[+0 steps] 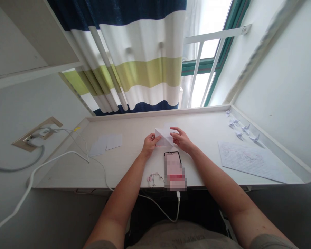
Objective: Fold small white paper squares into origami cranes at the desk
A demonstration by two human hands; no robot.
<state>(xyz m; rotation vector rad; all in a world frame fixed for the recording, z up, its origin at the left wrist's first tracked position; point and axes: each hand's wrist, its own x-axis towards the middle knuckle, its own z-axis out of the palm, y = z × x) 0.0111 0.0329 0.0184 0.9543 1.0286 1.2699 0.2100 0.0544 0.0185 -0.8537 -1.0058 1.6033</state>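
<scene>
A white sheet of paper [165, 137] with a diagonal fold is in front of me on the desk. My left hand [150, 142] is closed on its left side, with the thumb lying on top. At the right edge of the sheet, my right hand [181, 139] has its fingers spread, the index finger raised and other fingertips at the paper. Just below the paper lies a phone [173, 159], its screen blurred out, with a white cable plugged into its lower end. Beside the phone is a small tangle of thin string-like material [152, 179].
Loose white paper pieces [114, 141] lie to the left. Several folded paper cranes [239, 135] stand at the right, above a written sheet [245, 157]. White cables [75, 152] run from a wall socket [37, 134] across the desk [134, 121]. Behind it hangs a striped curtain [147, 45].
</scene>
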